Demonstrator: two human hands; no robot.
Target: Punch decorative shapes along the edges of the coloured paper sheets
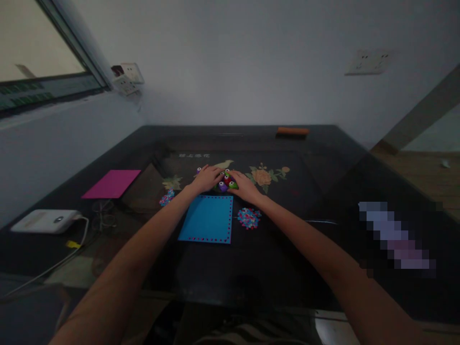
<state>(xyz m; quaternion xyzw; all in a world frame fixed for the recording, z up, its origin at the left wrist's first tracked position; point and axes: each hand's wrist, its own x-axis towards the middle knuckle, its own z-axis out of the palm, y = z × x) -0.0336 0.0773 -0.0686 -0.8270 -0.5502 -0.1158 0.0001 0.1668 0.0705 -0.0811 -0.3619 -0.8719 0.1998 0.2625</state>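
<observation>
Small colourful figures with white googly eyes (223, 186), purple, green and red, lie in a tight cluster on the dark table. My left hand (207, 178) curves around the cluster from the left, its fingers reaching over the far side. From the right, my right hand (246, 186) cups the same cluster with bent fingers. A purple eyed figure (199, 170) shows just beyond my left hand. Just nearer than the hands lies a blue square sheet (208, 218) with small pink and red dots along its edges. Some figures are partly hidden by my fingers.
Pink, blue and white bits form a pile (249, 218) right of the blue sheet and another pile (167, 197) by my left forearm. A magenta sheet (112, 184), a white device (46, 221) with a cable, and an orange-brown stick-like object (293, 131) lie about.
</observation>
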